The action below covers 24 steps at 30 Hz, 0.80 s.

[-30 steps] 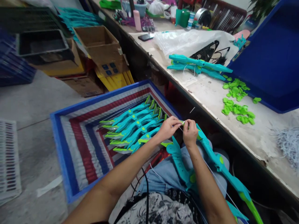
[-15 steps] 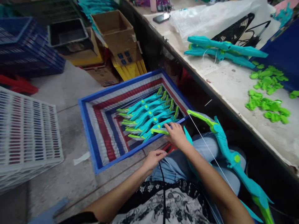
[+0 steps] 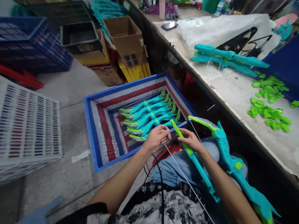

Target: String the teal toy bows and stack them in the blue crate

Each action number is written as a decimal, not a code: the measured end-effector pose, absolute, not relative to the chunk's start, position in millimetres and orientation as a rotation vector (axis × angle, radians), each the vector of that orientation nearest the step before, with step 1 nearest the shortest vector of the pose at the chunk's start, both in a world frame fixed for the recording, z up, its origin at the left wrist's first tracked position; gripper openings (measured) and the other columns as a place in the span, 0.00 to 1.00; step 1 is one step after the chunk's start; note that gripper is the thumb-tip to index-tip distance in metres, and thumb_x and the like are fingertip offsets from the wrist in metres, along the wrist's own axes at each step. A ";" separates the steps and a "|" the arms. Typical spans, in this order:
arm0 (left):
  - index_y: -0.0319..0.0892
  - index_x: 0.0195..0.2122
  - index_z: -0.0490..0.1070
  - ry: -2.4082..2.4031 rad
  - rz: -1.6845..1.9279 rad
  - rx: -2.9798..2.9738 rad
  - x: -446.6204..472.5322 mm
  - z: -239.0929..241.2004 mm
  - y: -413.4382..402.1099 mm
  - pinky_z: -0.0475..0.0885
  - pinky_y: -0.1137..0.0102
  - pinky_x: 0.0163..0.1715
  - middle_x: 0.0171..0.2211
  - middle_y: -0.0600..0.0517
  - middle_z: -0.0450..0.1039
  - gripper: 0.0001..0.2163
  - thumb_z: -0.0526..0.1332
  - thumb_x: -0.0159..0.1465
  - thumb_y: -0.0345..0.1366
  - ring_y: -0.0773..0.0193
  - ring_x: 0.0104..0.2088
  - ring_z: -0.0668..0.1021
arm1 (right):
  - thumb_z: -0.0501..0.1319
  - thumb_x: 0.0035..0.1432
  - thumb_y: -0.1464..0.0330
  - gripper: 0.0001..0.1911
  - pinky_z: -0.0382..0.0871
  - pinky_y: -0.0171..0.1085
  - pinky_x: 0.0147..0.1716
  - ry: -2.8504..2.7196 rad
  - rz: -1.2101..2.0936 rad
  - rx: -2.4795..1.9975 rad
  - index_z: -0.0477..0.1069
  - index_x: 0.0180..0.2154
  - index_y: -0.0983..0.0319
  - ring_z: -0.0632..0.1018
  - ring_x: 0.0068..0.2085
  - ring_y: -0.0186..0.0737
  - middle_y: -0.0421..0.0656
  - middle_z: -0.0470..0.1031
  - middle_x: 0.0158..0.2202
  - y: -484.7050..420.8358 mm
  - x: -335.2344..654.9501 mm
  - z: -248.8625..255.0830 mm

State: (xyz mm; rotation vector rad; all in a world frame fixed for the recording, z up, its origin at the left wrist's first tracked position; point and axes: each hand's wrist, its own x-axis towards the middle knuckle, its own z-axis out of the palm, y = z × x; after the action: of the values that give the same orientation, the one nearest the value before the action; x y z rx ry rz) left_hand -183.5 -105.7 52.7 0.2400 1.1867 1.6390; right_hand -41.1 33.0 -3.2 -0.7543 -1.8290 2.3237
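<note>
In the head view my right hand (image 3: pixel 190 139) grips the lime-green limb of a teal toy bow (image 3: pixel 202 171), which slants down across my lap. My left hand (image 3: pixel 157 137) pinches the end of a white bowstring (image 3: pixel 179 169) just left of that limb's tip. From there the string runs slack-free down toward my body. A second teal toy bow (image 3: pixel 227 155), with its own string fastened at the green tip, rests over my right leg. Several finished-looking bows (image 3: pixel 149 113) lie side by side in a blue crate (image 3: pixel 90 137) lined with striped cloth.
On the workbench (image 3: pixel 224 93) to the right lie stacked teal bows (image 3: pixel 229 59), several green plastic pieces (image 3: pixel 268 109), a black fan (image 3: pixel 240 40) and a phone (image 3: pixel 169 25). A white basket (image 3: pixel 30 124), blue crates (image 3: pixel 35 46) and cardboard boxes (image 3: pixel 126 40) stand left and behind.
The held bow's green limb has swung from pointing left to pointing upward. My left hand has risen beside its tip, drawing the string taut. The view has shifted slightly.
</note>
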 end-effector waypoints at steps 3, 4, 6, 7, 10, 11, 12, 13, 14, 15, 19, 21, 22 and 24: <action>0.39 0.29 0.64 1.323 1.627 0.366 -189.5 56.1 -96.4 0.52 0.78 0.14 0.19 0.52 0.74 0.19 0.70 0.49 0.46 0.77 0.13 0.60 | 0.70 0.44 0.64 0.27 0.69 0.39 0.43 -1.769 2.346 -0.751 0.70 0.48 0.60 0.77 0.40 0.38 0.43 0.78 0.40 31.2 -39.4 -1.3; 0.38 0.30 0.65 1.362 1.620 0.407 -191.0 57.2 -94.4 0.53 0.77 0.15 0.20 0.52 0.74 0.18 0.69 0.50 0.46 0.76 0.14 0.61 | 0.70 0.44 0.64 0.27 0.69 0.39 0.44 -1.762 2.345 -0.752 0.71 0.48 0.60 0.77 0.41 0.38 0.43 0.78 0.40 31.1 -39.1 -0.8; 0.38 0.30 0.67 1.414 1.583 0.495 -193.8 60.1 -91.8 0.55 0.76 0.16 0.22 0.51 0.75 0.16 0.67 0.53 0.45 0.76 0.15 0.63 | 0.71 0.43 0.64 0.27 0.69 0.40 0.45 -1.760 2.337 -0.759 0.71 0.47 0.60 0.77 0.42 0.39 0.43 0.78 0.40 31.4 -39.0 -0.1; 0.37 0.30 0.67 1.420 1.563 0.532 -195.0 61.9 -91.2 0.56 0.76 0.17 0.23 0.50 0.75 0.16 0.66 0.54 0.45 0.76 0.15 0.63 | 0.71 0.43 0.63 0.27 0.69 0.40 0.45 -1.763 2.332 -0.765 0.71 0.47 0.60 0.77 0.42 0.39 0.43 0.78 0.40 31.5 -39.1 0.1; 0.38 0.33 0.66 1.360 1.530 0.578 -194.6 66.5 -91.3 0.54 0.76 0.17 0.22 0.52 0.74 0.16 0.64 0.56 0.46 0.76 0.15 0.62 | 0.70 0.43 0.63 0.27 0.69 0.40 0.44 -1.770 2.312 -0.777 0.70 0.48 0.60 0.77 0.42 0.39 0.43 0.78 0.40 30.9 -40.5 0.5; 0.38 0.35 0.65 1.317 1.526 0.572 -192.4 66.8 -91.9 0.53 0.76 0.17 0.20 0.53 0.73 0.16 0.64 0.56 0.46 0.76 0.15 0.62 | 0.70 0.44 0.63 0.27 0.69 0.39 0.43 -1.773 2.298 -0.776 0.70 0.48 0.60 0.77 0.41 0.39 0.43 0.78 0.39 30.5 -41.1 0.8; 0.39 0.37 0.64 1.268 1.521 0.558 -188.9 66.0 -92.8 0.52 0.77 0.17 0.19 0.55 0.72 0.17 0.64 0.55 0.46 0.76 0.15 0.61 | 0.70 0.44 0.62 0.28 0.69 0.38 0.42 -1.782 2.275 -0.772 0.69 0.49 0.60 0.77 0.40 0.39 0.42 0.77 0.38 30.1 -41.5 1.3; 0.40 0.38 0.62 1.216 1.515 0.535 -184.2 63.9 -94.2 0.51 0.77 0.16 0.19 0.56 0.71 0.18 0.65 0.55 0.46 0.76 0.14 0.61 | 0.70 0.45 0.62 0.29 0.69 0.38 0.41 -1.794 2.242 -0.769 0.69 0.50 0.60 0.76 0.40 0.38 0.41 0.77 0.37 29.8 -41.6 1.9; 0.41 0.38 0.61 1.166 1.502 0.501 -178.5 60.6 -96.0 0.50 0.77 0.16 0.18 0.57 0.71 0.19 0.65 0.55 0.47 0.76 0.14 0.60 | 0.70 0.45 0.62 0.30 0.69 0.37 0.39 -1.805 2.207 -0.771 0.68 0.50 0.59 0.76 0.38 0.38 0.41 0.76 0.36 29.8 -41.3 2.7; 0.42 0.37 0.59 1.122 1.486 0.459 -172.2 56.1 -98.3 0.49 0.78 0.16 0.18 0.57 0.71 0.19 0.66 0.54 0.47 0.77 0.13 0.59 | 0.70 0.44 0.62 0.31 0.69 0.36 0.36 -1.816 2.183 -0.779 0.68 0.51 0.59 0.76 0.36 0.36 0.39 0.75 0.34 29.8 -40.4 3.7; 0.44 0.33 0.54 0.998 1.423 0.272 -148.4 34.3 -109.1 0.45 0.79 0.15 0.18 0.57 0.71 0.21 0.67 0.53 0.48 0.79 0.12 0.54 | 0.70 0.44 0.59 0.29 0.62 0.30 0.22 -1.800 2.315 -0.789 0.70 0.48 0.62 0.68 0.22 0.29 0.34 0.68 0.24 28.1 -33.2 10.2; 0.44 0.33 0.53 0.955 1.407 0.220 -141.6 26.1 -112.3 0.45 0.79 0.15 0.18 0.57 0.71 0.22 0.68 0.52 0.47 0.79 0.12 0.53 | 0.70 0.44 0.58 0.25 0.59 0.29 0.19 -1.804 2.404 -0.767 0.72 0.42 0.64 0.66 0.20 0.28 0.33 0.67 0.21 24.4 -31.0 16.0; 0.44 0.33 0.53 0.933 1.397 0.210 -139.7 23.3 -112.9 0.45 0.80 0.15 0.18 0.57 0.71 0.23 0.68 0.52 0.47 0.79 0.13 0.54 | 0.70 0.43 0.58 0.23 0.60 0.29 0.19 -1.818 2.426 -0.754 0.72 0.39 0.65 0.67 0.19 0.28 0.34 0.68 0.20 22.2 -30.8 19.6; 0.44 0.33 0.53 0.894 1.374 0.215 -138.3 19.8 -112.3 0.46 0.80 0.15 0.18 0.57 0.70 0.23 0.69 0.52 0.47 0.79 0.13 0.54 | 0.70 0.43 0.58 0.20 0.61 0.30 0.20 -1.862 2.444 -0.727 0.72 0.34 0.65 0.69 0.20 0.29 0.37 0.71 0.20 18.3 -32.1 26.8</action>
State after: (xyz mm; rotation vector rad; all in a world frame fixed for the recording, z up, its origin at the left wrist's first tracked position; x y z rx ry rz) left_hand -138.3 -112.3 19.8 0.2150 0.8938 1.3744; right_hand -32.1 18.3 26.8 -0.7268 -1.8621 2.4444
